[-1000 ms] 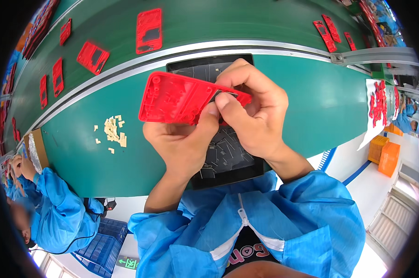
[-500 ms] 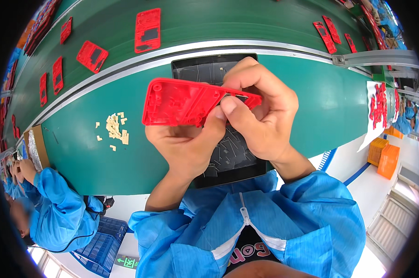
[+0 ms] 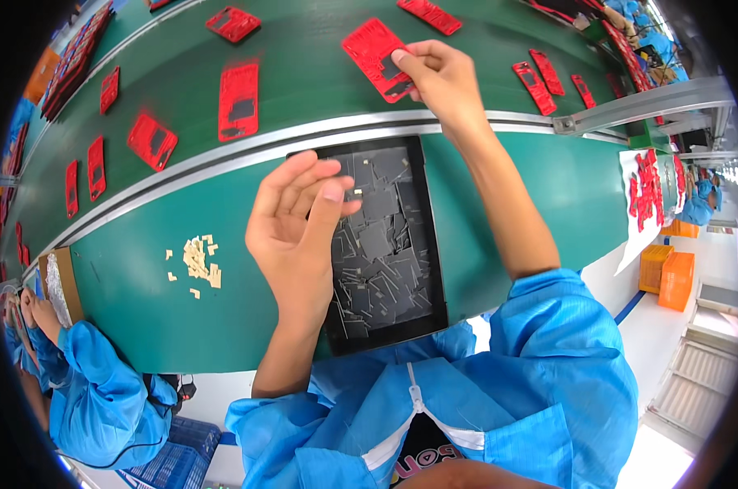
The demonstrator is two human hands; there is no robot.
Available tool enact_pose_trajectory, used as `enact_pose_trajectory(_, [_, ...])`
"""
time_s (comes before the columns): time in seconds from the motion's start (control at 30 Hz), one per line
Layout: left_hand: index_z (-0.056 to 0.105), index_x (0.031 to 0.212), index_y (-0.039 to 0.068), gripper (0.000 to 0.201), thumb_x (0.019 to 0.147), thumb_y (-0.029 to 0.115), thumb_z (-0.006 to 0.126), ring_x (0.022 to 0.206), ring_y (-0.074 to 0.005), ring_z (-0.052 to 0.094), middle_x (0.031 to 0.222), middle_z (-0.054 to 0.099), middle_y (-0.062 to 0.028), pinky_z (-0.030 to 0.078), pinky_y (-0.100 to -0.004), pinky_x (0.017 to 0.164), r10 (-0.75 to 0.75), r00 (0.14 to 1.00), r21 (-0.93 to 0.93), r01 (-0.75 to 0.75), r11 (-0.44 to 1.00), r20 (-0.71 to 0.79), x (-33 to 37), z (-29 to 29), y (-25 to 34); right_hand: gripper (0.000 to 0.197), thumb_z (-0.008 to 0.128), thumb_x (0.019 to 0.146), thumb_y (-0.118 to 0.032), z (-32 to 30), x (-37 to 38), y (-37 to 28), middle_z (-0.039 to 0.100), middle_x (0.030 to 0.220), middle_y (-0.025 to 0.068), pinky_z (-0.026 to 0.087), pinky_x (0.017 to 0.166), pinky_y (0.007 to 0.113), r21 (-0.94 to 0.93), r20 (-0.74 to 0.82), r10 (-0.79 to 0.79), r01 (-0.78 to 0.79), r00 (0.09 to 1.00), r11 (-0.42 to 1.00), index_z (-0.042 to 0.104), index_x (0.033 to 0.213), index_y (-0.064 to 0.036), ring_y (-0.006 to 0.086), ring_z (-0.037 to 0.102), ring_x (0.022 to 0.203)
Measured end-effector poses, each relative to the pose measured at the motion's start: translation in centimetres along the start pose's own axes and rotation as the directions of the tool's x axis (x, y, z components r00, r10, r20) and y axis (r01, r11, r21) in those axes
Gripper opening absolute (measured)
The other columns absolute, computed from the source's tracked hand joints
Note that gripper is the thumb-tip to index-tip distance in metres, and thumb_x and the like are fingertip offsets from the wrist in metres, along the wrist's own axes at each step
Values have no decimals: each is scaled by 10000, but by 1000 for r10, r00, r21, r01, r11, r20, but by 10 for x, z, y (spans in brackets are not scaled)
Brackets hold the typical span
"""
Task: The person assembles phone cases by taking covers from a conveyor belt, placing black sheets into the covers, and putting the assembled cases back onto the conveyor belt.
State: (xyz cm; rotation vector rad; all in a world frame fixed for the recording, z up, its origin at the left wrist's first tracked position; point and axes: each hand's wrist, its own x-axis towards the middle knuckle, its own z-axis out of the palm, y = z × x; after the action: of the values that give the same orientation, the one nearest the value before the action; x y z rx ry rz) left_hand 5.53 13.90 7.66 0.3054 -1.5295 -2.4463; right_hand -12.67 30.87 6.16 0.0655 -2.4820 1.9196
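Out over the green conveyor belt, my right hand [image 3: 446, 81] grips a red plastic housing [image 3: 367, 50] by its near right end, thumb on top. A dark rectangular pad shows in the housing near my thumb. My left hand [image 3: 296, 212] is raised over the left edge of a black tray [image 3: 436, 285], its fingers apart and loosely curled with nothing in them. Thin dark grey sheets and strips [image 3: 377, 242] lie scattered in the tray. Left of that hand, a small pile of cream-coloured L-shaped pieces [image 3: 196, 257] sits on the green table [image 3: 141, 326].
Several red housings [image 3: 238, 102] lie spread along the belt [image 3: 304, 65], behind a metal rail [image 3: 336, 140]. At the right, red parts [image 3: 646, 191] rest on a white sheet. A co-worker in blue [image 3: 108, 383] sits at the left. Orange crates [image 3: 676, 279] stand on the floor at the right.
My right hand has carried the red housing from above the tray forward over the belt. My left hand has let go of it and opened. Another red housing has appeared at the far belt.
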Motion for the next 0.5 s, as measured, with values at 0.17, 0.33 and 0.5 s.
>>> enact_pose_trajectory(0.17, [584,1216,-51,257,987,48,645,940,-205,692,1076,678,-165,606,-328,788,-22,1000,-17,22,1000,2,5,-13,-3,333,722,940,-263,0,43,25,709,807,79,492,564,257,-233,200,141,-92,970,968,706,1032,57,105,660,621])
enact_pose_trajectory(0.33, [607,1166,-48,201,999,61,629,861,-189,691,1007,689,-151,589,-306,727,2,1000,-10,-2,1000,26,2,-9,-4,477,761,836,-441,-44,128,75,706,1169,217,541,910,443,-678,-146,-347,162,927,717,747,1132,-68,348,682,1084])
enact_pose_trajectory(0.5, [614,1149,-53,193,1013,84,612,804,-188,688,957,691,-152,577,-294,666,-40,997,-18,41,999,60,6,-12,-8,761,800,818,-424,-77,155,82,652,1287,229,537,956,434,-802,90,-440,327,893,500,552,1402,-5,371,673,1113])
